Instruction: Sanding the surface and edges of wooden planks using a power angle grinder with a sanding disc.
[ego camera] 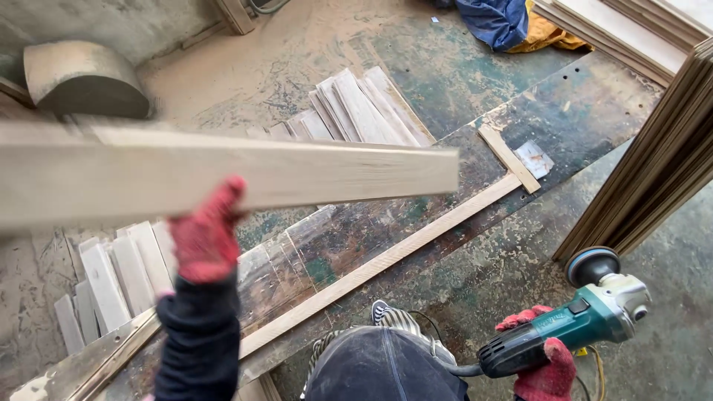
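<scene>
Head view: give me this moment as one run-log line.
left hand: grips wooden plank, raised, level | right hand: grips angle grinder, disc off the wood | guide strip: flat on worn board

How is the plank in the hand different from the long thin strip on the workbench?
The plank is wide and lifted in the air by the left hand; the strip is narrow and lies flat on the workbench. The plank looks blurred; the strip looks sharp. Both are pale, bare wood.

Head-worn view, steeply downward, close
</scene>
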